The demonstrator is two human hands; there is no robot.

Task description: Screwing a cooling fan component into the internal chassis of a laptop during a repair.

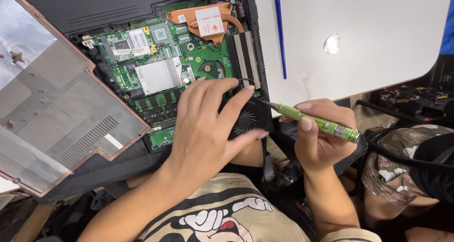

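An opened black laptop (94, 10) lies upside down, its green circuit board (161, 67) exposed with a copper heat pipe (201, 20) and a silver heat sink (158, 75). My left hand (208, 124) rests with spread fingers on the black round fan (248, 119) at the laptop's near right corner. My right hand (321, 138) holds a green screwdriver (321, 123); its tip points at the fan's right edge.
The removed bottom cover (52, 109) leans on the laptop's left side. A white table (359, 34) to the right carries a blue stick (279, 29) and a small clear piece (332, 43). Black cables and tools (411, 100) lie at far right.
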